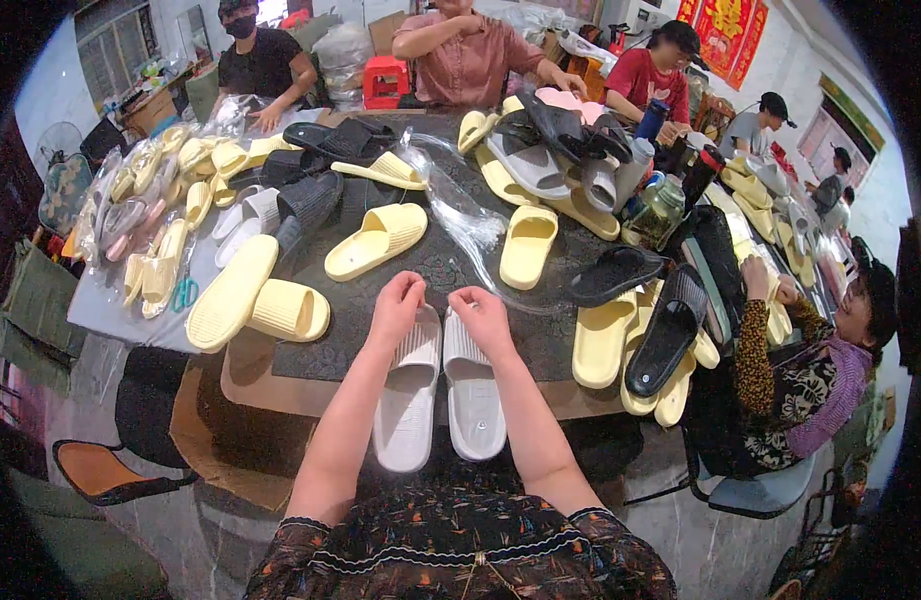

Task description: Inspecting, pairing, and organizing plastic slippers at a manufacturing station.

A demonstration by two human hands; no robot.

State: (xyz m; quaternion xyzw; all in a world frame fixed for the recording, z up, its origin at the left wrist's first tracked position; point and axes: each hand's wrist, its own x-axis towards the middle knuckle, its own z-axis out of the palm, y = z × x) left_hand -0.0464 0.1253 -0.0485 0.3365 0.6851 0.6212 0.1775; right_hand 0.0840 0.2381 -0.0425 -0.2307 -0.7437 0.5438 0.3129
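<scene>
Two pale grey slide sandals lie side by side at the table's near edge, heels toward me. My left hand (398,308) is closed at the toe end of the left grey slide sandal (405,415). At the toe of the right grey slide sandal (477,410), my right hand (483,318) is closed too, its fingertips pinched. Ribbed straps show just below both hands. Beyond them, a yellow slide sandal (376,241) rests on the dark tabletop (320,362), with another yellow slide (528,248) farther right.
Clear plastic bags (465,225) stretch across the table's middle. Bagged sandals (160,200) crowd the left, near teal scissors (184,293). Black slides (668,330) and yellow ones (602,345) pile up at right, by a glass jar (656,212). Several people sit around the table.
</scene>
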